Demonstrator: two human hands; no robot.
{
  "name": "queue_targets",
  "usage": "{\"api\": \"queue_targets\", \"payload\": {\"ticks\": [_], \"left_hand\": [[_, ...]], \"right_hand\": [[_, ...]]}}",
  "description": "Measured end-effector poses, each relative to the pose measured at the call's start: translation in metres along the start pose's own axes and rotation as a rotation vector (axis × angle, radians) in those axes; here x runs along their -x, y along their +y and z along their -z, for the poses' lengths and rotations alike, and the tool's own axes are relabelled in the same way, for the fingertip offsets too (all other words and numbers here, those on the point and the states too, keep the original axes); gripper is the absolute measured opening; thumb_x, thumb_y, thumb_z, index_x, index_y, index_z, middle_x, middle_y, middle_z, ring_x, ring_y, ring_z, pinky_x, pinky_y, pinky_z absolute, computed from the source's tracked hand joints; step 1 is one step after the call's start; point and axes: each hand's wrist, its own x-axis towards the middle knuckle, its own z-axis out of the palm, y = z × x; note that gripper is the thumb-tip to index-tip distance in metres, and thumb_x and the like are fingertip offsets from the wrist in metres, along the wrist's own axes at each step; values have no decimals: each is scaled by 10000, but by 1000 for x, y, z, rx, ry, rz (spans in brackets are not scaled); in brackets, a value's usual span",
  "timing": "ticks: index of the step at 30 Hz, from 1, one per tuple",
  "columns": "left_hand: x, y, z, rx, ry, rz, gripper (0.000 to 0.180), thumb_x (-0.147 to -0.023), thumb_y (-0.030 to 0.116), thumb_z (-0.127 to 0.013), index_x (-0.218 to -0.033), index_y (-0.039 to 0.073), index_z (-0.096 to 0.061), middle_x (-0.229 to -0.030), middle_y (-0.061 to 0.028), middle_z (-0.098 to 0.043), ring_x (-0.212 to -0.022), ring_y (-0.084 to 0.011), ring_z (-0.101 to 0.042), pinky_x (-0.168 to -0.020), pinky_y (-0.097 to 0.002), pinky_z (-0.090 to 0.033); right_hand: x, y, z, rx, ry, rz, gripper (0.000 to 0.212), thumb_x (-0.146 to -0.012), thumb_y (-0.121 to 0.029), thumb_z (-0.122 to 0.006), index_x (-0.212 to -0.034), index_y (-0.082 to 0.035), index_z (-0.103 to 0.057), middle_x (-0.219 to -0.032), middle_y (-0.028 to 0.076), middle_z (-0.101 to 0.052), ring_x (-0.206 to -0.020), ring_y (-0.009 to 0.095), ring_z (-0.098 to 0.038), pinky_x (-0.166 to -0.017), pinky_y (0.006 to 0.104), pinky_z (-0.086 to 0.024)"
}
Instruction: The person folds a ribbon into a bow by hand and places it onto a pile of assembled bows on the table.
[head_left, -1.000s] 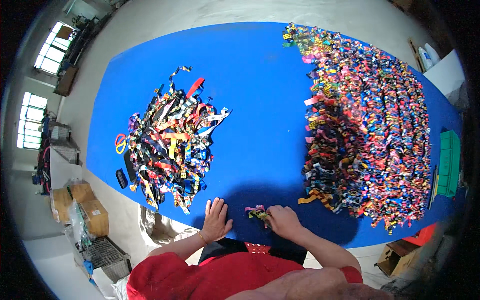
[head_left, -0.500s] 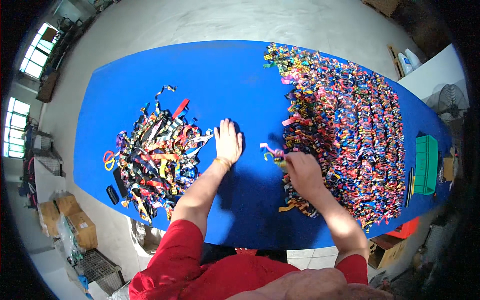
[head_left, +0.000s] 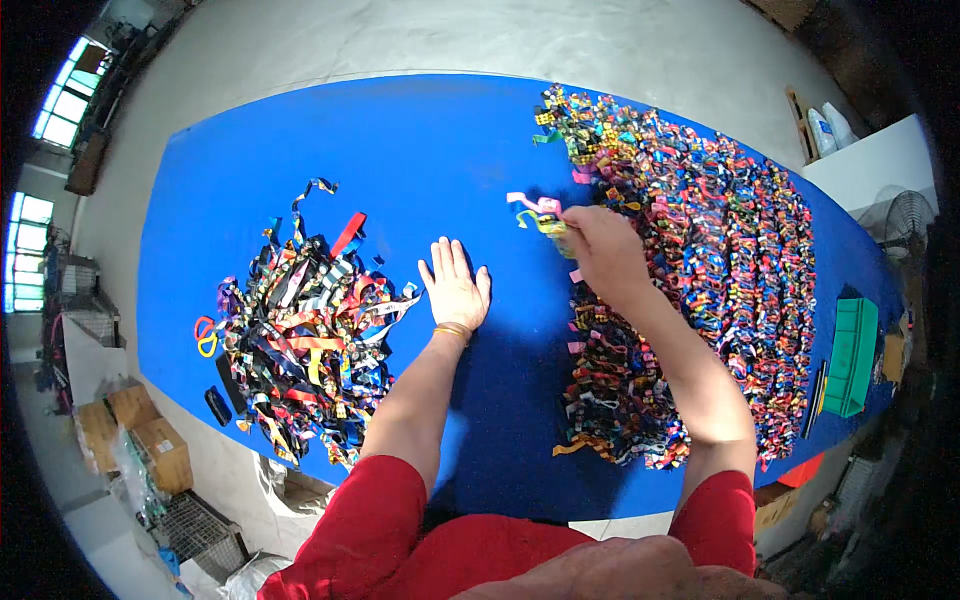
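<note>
My left hand lies flat on the blue table, fingers stretched out, with nothing in it. To its left is a loose heap of multicoloured printed ribbon strips. My right hand is pinched on a small bunch of ribbon strips, pink and yellow-green, hanging out to the left of the fingertips. It hovers at the left border of a broad spread of small colourful ribbon pieces laid in dense rows. The fingertips' exact grip is partly hidden.
Red and yellow loops and a small black object sit by the heap's left side. A green bin stands at the table's right end, a fan beyond it. Cardboard boxes and a wire crate are on the floor at left.
My right hand has moved away from me along the rows' left border, carrying the bunch of ribbon strips. My left hand stays on the table, its fingers a little more spread.
</note>
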Motion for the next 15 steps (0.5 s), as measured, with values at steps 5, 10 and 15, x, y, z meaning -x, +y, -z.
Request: {"api": "queue_targets", "payload": {"ticks": [5,10,15], "left_hand": [[1,-2,-4,4,11,4,776,-1036,469,-458,-1606,-43,-334,-1703,-234,-274,-1606,-384,-184,-1277,-614,-89],[1,2,-1,10,18,6,774,-1017,453,-506,-1592,-43,-357,-1692,-233,-294,-1600,-386,-198,-1274,-618,-103],[1,1,0,-2,4,6,784,-1011,431,-526,-1595,-54,-331,-1686,-243,-292,-1592,-398,-213,-1271,-622,-117]], "right_hand": [[-36,14,-51,-54,18,93,116,-969,-198,-653,-1035,-102,-657,-944,117,-685,-871,355,-655,-796,490,-498],[-58,53,-75,-35,9,99,103,-976,-190,-639,-1008,-95,-663,-940,109,-697,-886,339,-665,-816,477,-481],[-71,89,-90,8,-25,21,111,-933,-177,-694,-1000,-89,-696,-947,113,-725,-891,350,-670,-844,485,-471]]}}
